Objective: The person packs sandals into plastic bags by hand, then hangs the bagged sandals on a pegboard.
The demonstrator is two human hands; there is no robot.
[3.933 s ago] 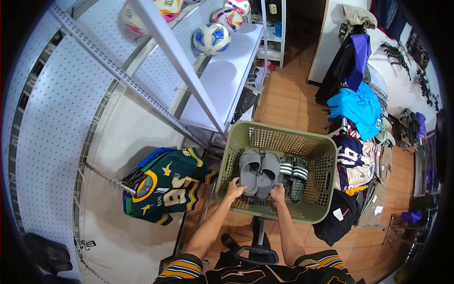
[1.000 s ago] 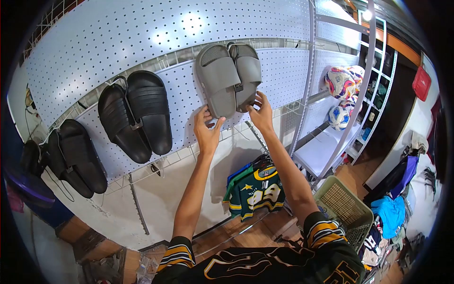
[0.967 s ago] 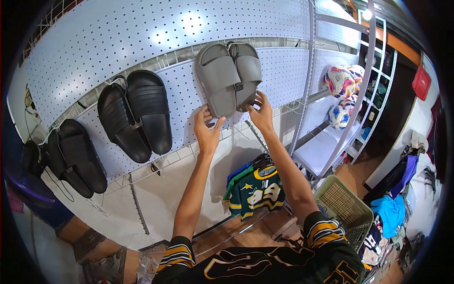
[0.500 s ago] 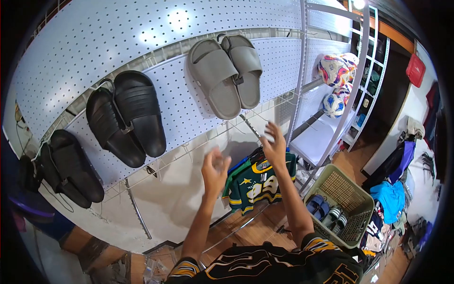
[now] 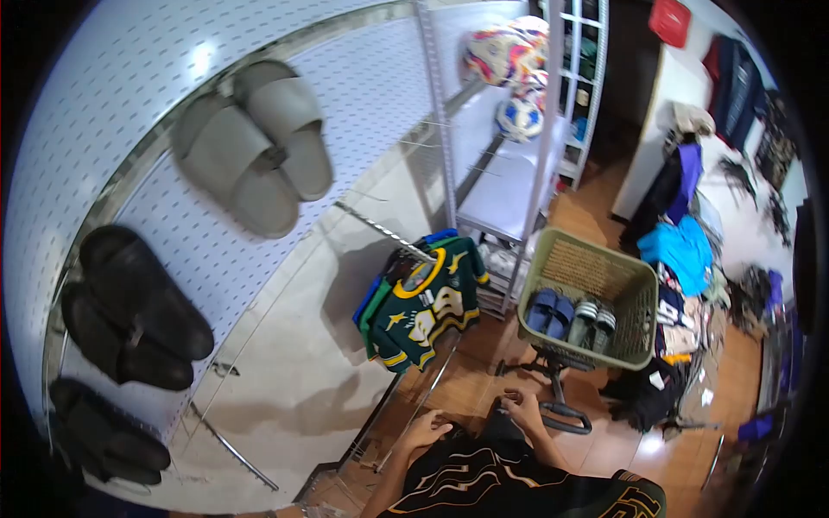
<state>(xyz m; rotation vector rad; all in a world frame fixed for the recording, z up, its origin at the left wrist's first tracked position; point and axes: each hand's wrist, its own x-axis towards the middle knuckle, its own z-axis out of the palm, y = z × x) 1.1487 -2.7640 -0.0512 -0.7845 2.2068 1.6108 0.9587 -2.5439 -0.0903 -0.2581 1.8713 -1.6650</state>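
Low in front of the black shirt, my left hand (image 5: pixel 426 429) holds nothing, its thumb apart from its fingers. My right hand (image 5: pixel 522 406) is a little to the right of it, fingers loosely curled and apart, also empty. Just beyond my right hand stands a green plastic basket (image 5: pixel 596 263) with blue slides (image 5: pixel 550 313) and green-and-white slides (image 5: pixel 592 325) inside. Green and yellow jerseys (image 5: pixel 432 302) hang on a metal rod ahead of my hands. Grey slides (image 5: pixel 259 147) hang on the perforated wall panel at the upper left.
Black slides (image 5: pixel 138 311) hang at the left, with another dark pair (image 5: pixel 108 436) below. A metal shelf (image 5: pixel 505 194) holds balls (image 5: pixel 518 119). Clothes (image 5: pixel 682 259) lie piled at the right. A black looped handle (image 5: pixel 566 419) is beside my right hand.
Both hands have dropped from near the wall panel to low in front of my body. The view has turned to the right, bringing the basket nearer the middle.
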